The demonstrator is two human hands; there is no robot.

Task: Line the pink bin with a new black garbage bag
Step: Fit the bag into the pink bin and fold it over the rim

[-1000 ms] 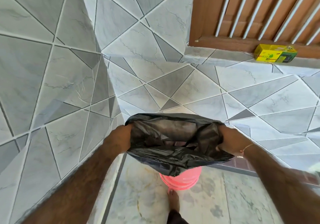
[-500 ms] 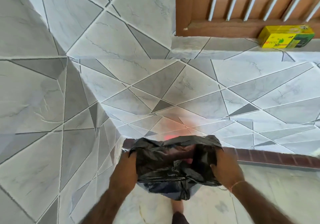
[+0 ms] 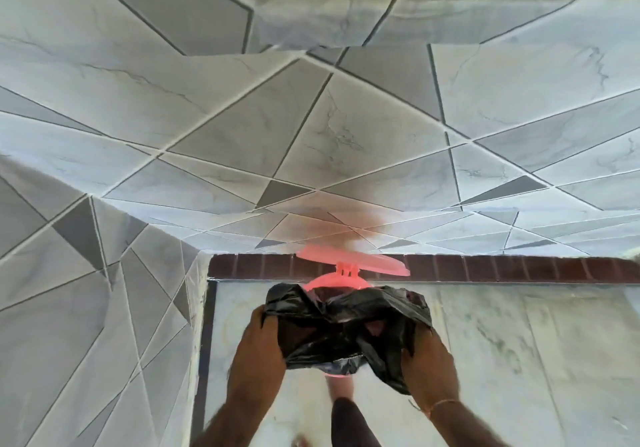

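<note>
A crumpled black garbage bag (image 3: 341, 334) is spread over the top of the pink bin (image 3: 334, 282), which stands on the floor against the wall. Only the bin's far rim and a sliver of its near side show past the bag. Its pink lid (image 3: 356, 263) is flipped up on a hinge and leans back toward the wall. My left hand (image 3: 261, 348) grips the bag's left edge, and my right hand (image 3: 427, 367) grips its right edge. The bag's mouth faces up between my hands.
Grey marble-patterned tiled walls (image 3: 311, 142) meet in a corner to the left of the bin. A dark red tile skirting (image 3: 502, 268) runs along the wall base. The floor (image 3: 519, 360) is pale marble. My foot and dark trouser leg (image 3: 346, 419) are just below the bin.
The view has tilted down and both hands have lowered the bag onto the bin. The window and yellow box have left the view; the bin's open lid now shows.
</note>
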